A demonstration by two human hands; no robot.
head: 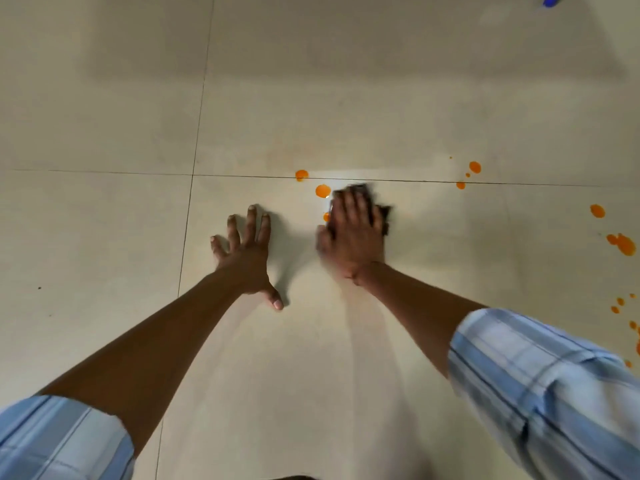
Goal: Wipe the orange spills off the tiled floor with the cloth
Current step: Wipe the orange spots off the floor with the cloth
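Cloth point(383, 213) pressed under right grip point(353, 233), just beside orange spill point(322, 191).

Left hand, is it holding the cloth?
No, the left hand lies spread on the floor; the dark cloth sits under the right hand.

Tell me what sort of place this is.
Indoors, likely a home room, though only floor shows: large glossy beige tiles with thin grout lines, orange spills, and a right hand pressing a dark cloth down.
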